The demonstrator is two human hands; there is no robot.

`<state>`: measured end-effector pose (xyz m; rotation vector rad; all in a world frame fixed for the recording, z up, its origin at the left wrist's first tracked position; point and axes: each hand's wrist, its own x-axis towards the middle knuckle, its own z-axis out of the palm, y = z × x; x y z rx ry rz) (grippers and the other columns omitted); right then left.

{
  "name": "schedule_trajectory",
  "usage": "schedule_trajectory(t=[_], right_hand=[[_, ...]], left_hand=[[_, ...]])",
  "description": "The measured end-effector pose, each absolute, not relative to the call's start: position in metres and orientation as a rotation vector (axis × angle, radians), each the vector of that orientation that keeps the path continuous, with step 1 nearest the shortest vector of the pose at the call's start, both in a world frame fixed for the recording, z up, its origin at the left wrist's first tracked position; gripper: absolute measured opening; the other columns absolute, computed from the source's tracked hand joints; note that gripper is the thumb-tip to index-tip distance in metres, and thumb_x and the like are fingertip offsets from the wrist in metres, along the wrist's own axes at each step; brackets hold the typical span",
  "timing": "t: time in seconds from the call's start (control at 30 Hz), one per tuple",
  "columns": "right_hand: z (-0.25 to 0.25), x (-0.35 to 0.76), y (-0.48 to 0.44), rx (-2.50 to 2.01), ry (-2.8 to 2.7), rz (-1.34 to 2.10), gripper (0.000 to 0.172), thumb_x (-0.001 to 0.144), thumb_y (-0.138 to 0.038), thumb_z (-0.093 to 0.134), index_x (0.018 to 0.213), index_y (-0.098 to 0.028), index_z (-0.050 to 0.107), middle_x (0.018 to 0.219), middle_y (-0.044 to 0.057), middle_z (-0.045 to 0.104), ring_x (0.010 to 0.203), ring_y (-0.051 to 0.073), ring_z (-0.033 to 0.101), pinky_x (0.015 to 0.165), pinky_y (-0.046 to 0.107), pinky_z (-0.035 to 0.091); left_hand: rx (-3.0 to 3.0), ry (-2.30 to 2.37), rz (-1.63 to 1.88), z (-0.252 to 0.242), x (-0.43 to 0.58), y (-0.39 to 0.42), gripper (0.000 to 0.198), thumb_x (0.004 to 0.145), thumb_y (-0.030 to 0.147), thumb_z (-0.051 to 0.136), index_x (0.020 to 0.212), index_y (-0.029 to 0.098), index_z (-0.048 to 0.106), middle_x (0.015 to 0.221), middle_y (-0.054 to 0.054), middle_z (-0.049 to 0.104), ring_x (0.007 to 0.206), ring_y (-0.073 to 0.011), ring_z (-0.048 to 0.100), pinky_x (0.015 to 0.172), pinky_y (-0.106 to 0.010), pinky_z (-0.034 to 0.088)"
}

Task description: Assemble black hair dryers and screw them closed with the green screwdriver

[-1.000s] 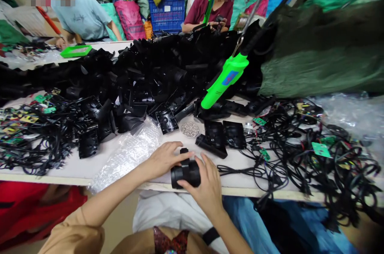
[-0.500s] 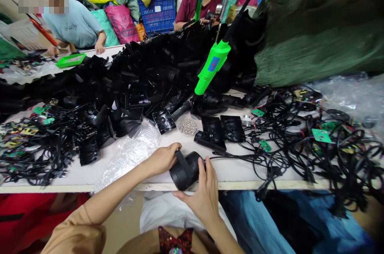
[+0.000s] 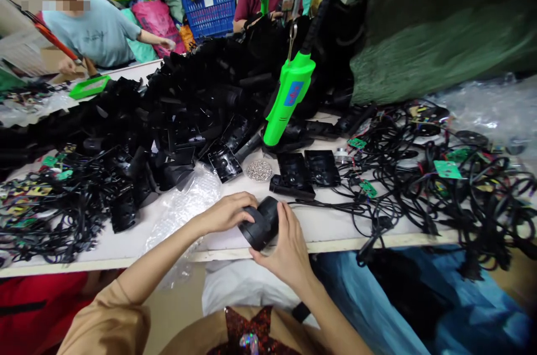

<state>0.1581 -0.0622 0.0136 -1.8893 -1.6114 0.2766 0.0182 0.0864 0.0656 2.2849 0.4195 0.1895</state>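
Near the table's front edge, a black cylindrical housing (image 3: pixel 264 223) is held tilted between both hands. My left hand (image 3: pixel 232 212) grips its upper left side, fingers closed round a black strip-like part there. My right hand (image 3: pixel 287 237) holds the right side, thumb below and fingers on the end. Just behind lies a round dish of small silver screws (image 3: pixel 259 170), with open black shells (image 3: pixel 295 171) to its right. A black cable runs rightward from beside the housing. Above hangs a bright green electric screwdriver (image 3: pixel 289 99).
Black plastic parts (image 3: pixel 188 86) are heaped across the table (image 3: pixel 126 246). Cables with green boards lie at left and right (image 3: pixel 403 176). Bubble wrap (image 3: pixel 184 204) is left of my hands. Two other people sit across the table; a dark green sack (image 3: pixel 436 36) stands back right.
The housing has turned a little and risen slightly in the view, and my left hand has closed further over it. The whole view has shifted. The person at the left has stretched out an arm.
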Motion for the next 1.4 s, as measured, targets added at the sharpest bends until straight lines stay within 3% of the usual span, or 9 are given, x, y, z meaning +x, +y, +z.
schedule_trajectory(t=[0.2,0.43,0.93,1.4], right_hand=[[0.017,0.161,-0.058,-1.896,-1.651,0.306,0.102,0.057,-0.041,0.068,0.138,-0.005,0.018,0.14,0.021,0.028,0.125,0.036,0.033,0.101,0.05,0.036],[0.016,0.161,-0.058,-1.882,-1.656,0.294,0.104,0.057,-0.044,0.069,0.139,-0.007,0.016,0.139,0.021,0.03,0.123,0.036,0.034,0.098,0.052,0.037],[0.019,0.156,-0.059,-1.912,-1.691,0.262,0.104,0.058,-0.045,0.069,0.14,-0.009,0.016,0.14,0.02,0.03,0.122,0.036,0.036,0.098,0.05,0.037],[0.021,0.153,-0.056,-1.892,-1.711,0.216,0.099,0.063,-0.05,0.065,0.14,-0.01,0.016,0.139,0.02,0.031,0.12,0.036,0.038,0.094,0.05,0.039]], left_hand=[[2.215,0.554,0.288,0.053,0.017,0.089,0.032,0.087,0.042,0.047,0.104,0.016,0.056,0.104,-0.009,0.059,0.097,-0.0188,0.056,0.088,-0.031,0.043],[2.25,0.488,0.201,0.067,0.02,0.089,0.026,0.089,0.036,0.048,0.104,0.017,0.057,0.105,-0.008,0.06,0.098,-0.0173,0.056,0.089,-0.029,0.042],[2.457,0.533,0.116,0.074,0.014,0.079,0.032,0.09,0.041,0.042,0.111,0.019,0.055,0.113,-0.008,0.058,0.104,-0.0184,0.056,0.092,-0.029,0.044],[2.666,0.486,0.285,0.063,0.013,0.071,0.03,0.091,0.035,0.043,0.116,0.024,0.056,0.119,-0.005,0.057,0.12,-0.0201,0.047,0.101,-0.039,0.04]])
